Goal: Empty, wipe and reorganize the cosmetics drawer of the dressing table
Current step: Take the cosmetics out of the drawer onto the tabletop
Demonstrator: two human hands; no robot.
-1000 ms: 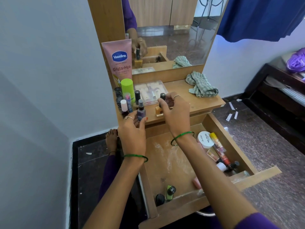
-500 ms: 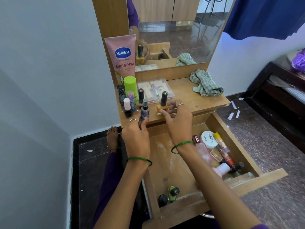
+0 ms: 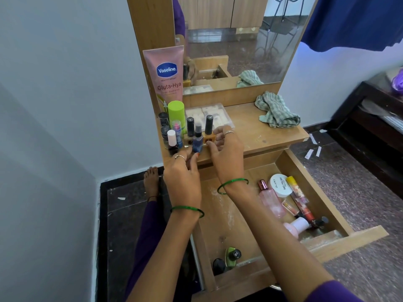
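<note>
- head view: the drawer point(image 3: 340, 237) is pulled open under the desk point(image 3: 268, 136), its dusty floor bare in the middle; a pink bottle point(image 3: 271, 199), a white nail polish jar point(image 3: 280, 185) and tubes lie along its right side.
- since a second ago the orange nail polish bottle point(image 3: 208, 134) has been set upright on the desk beside the blue bottle point(image 3: 197, 142).
- left hand point(image 3: 183, 177) pinches the blue bottle's base; right hand point(image 3: 226, 153) hovers with loosely curled fingers at the orange bottle, holding nothing.

Bottles point(image 3: 190, 131) crowd the shelf's point(image 3: 257, 136) left end — bare wood lies open between them and the cloth point(image 3: 275, 114).
</note>
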